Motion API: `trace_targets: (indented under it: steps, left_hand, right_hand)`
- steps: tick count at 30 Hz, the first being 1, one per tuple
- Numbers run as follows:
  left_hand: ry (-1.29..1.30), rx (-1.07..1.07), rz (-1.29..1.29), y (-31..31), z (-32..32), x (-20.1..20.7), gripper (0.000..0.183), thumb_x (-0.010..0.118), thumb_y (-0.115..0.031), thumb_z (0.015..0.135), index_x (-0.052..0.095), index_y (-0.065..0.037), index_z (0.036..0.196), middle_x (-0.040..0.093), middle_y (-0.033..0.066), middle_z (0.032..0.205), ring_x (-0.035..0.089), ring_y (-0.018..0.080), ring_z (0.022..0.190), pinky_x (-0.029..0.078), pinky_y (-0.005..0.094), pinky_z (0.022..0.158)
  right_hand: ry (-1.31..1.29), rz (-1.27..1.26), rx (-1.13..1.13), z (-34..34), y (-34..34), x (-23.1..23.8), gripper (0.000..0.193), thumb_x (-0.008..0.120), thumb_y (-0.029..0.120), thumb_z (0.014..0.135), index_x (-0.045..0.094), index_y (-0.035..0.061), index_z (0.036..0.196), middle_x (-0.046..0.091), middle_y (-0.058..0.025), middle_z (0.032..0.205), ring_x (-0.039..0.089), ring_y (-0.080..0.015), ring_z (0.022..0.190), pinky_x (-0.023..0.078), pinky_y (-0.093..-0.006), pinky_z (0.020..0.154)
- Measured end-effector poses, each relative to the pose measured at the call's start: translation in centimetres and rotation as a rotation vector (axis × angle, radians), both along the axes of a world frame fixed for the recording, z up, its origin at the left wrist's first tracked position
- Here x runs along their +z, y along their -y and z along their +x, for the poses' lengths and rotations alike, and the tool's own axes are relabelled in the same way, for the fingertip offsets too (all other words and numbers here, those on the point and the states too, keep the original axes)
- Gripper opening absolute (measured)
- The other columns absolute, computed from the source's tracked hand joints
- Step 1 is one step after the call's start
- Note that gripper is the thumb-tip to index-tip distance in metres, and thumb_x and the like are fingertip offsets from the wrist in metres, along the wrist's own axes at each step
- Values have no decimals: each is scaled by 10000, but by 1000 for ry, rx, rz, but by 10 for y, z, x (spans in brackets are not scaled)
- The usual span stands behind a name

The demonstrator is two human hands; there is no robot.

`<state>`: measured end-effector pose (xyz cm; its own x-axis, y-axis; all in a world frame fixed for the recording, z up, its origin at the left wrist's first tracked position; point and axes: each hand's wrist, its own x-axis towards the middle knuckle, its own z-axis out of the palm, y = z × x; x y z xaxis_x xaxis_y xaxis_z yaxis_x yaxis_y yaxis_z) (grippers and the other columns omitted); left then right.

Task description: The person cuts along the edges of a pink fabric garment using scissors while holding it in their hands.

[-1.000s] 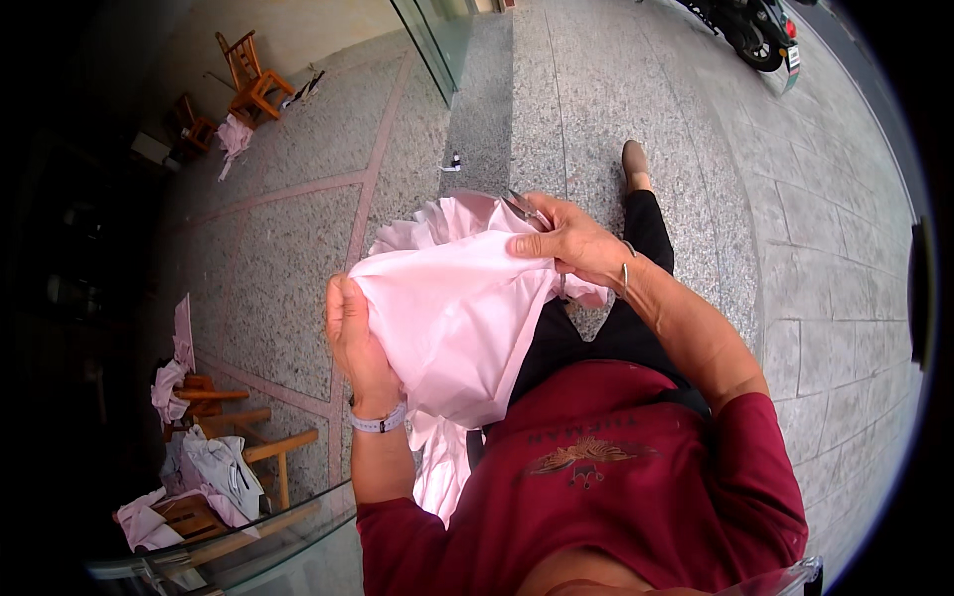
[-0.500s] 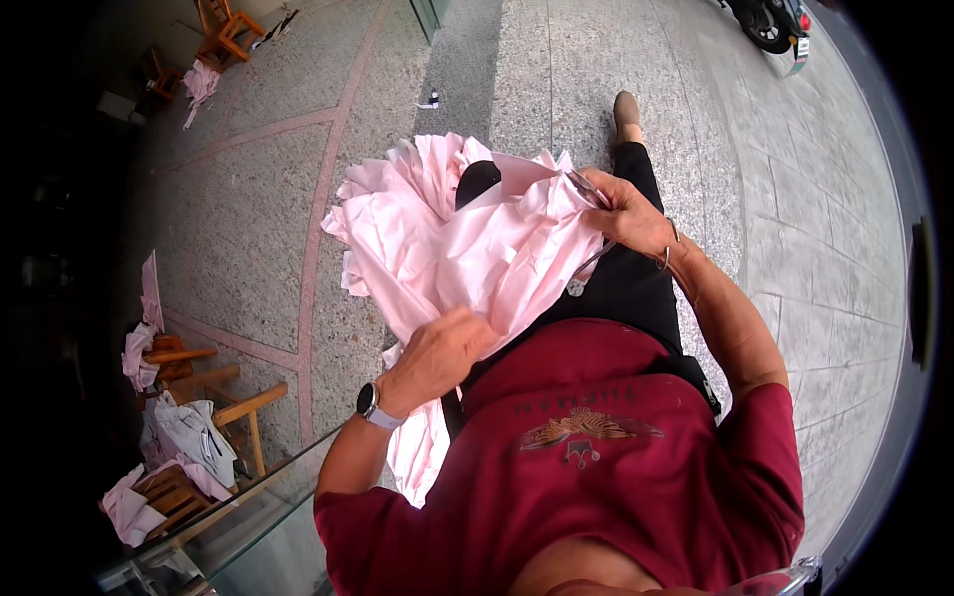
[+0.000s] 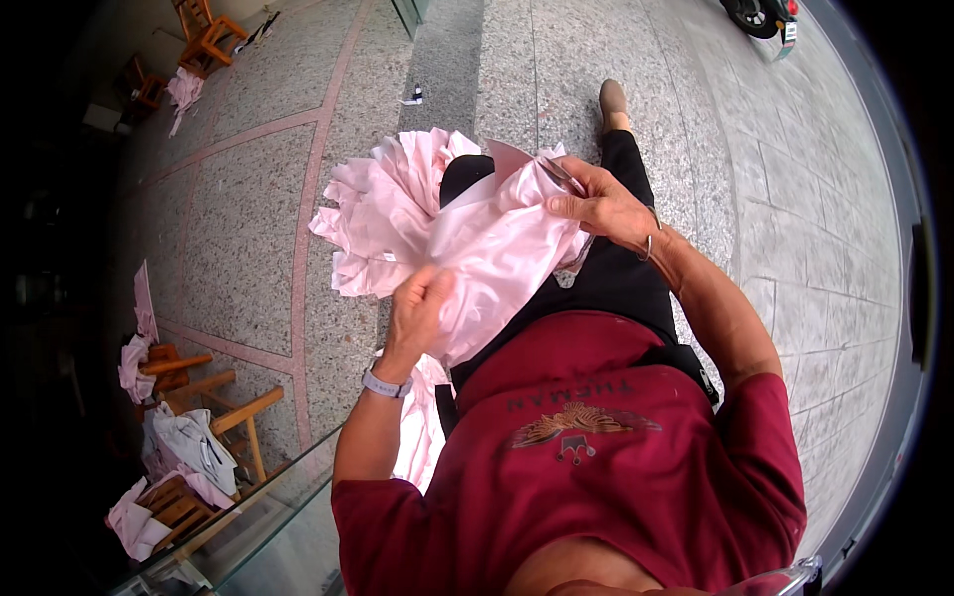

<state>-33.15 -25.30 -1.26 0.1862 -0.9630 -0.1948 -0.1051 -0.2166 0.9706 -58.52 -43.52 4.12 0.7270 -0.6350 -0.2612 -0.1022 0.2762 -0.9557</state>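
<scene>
A large pale pink cloth (image 3: pixel 497 258), bunched and many-layered, lies over my lap and knee. My left hand (image 3: pixel 421 303) is closed on its near left part, slightly blurred. At the cloth's upper right corner, my right hand (image 3: pixel 601 204) is closed around small metal snips (image 3: pixel 558 173), thumb and fingers pressed together by the fabric edge. The snips' narrow blades show between hand and cloth; their handle is mostly hidden. More pink cloth (image 3: pixel 420 427) hangs below my left wrist.
Wooden stools (image 3: pixel 248 407) with pink and white cloths stand at the lower left, beside a glass-topped case edge (image 3: pixel 278 512). A wooden chair (image 3: pixel 209 40) is at the far left. A small black-and-white item (image 3: pixel 413 95) lies on the floor. A motor scooter wheel (image 3: pixel 752 18) shows at upper right.
My left hand has moved left and up, and the cloth between my hands looks more spread. My right hand has shifted slightly left and turned, still with the snips.
</scene>
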Motion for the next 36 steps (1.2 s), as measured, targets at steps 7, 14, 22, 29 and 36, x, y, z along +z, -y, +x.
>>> trace_targets:
  steps: [7, 14, 22, 29, 36]
  left_hand:
    - [-307, 281, -57, 12, 23, 13, 312, 494, -304, 1048, 596, -86, 850, 516, -79, 760, 431, -2, 673, 382, 183, 600]
    - [-205, 373, -156, 15, 43, 12, 300, 520, -298, 1038, 581, -86, 834, 483, -85, 761, 403, 10, 703, 365, 183, 641]
    - [88, 273, -146, 27, 53, 43, 330, 530, -312, 1030, 609, -18, 903, 539, -51, 817, 444, 35, 776, 386, 202, 687]
    - [256, 160, -279, 44, 55, 78, 282, 580, -262, 1009, 615, 1, 915, 564, -34, 801, 462, 48, 732, 397, 212, 640]
    - [535, 159, -283, 64, 48, 61, 182, 627, -183, 968, 627, -1, 960, 590, 13, 793, 490, 66, 724, 424, 241, 638]
  right_hand:
    - [-26, 137, 146, 4, -18, -41, 276, 786, 251, 853, 616, 57, 951, 467, 50, 720, 381, -41, 556, 275, -244, 465]
    - [96, 242, 3, 11, -30, -36, 130, 633, 206, 971, 604, 82, 1002, 483, 57, 657, 340, -28, 483, 242, -225, 418]
    - [188, 109, -273, -11, 0, -3, 108, 587, 173, 995, 575, 74, 1036, 503, 50, 773, 367, -27, 533, 283, -204, 439]
    - [147, -131, -393, -44, 37, 71, 169, 647, 186, 955, 620, 32, 1020, 617, 9, 789, 562, -56, 652, 418, -203, 526]
    - [-299, -389, -363, -90, 59, 45, 234, 612, 271, 963, 617, 40, 999, 576, 27, 783, 500, -61, 669, 388, -232, 563]
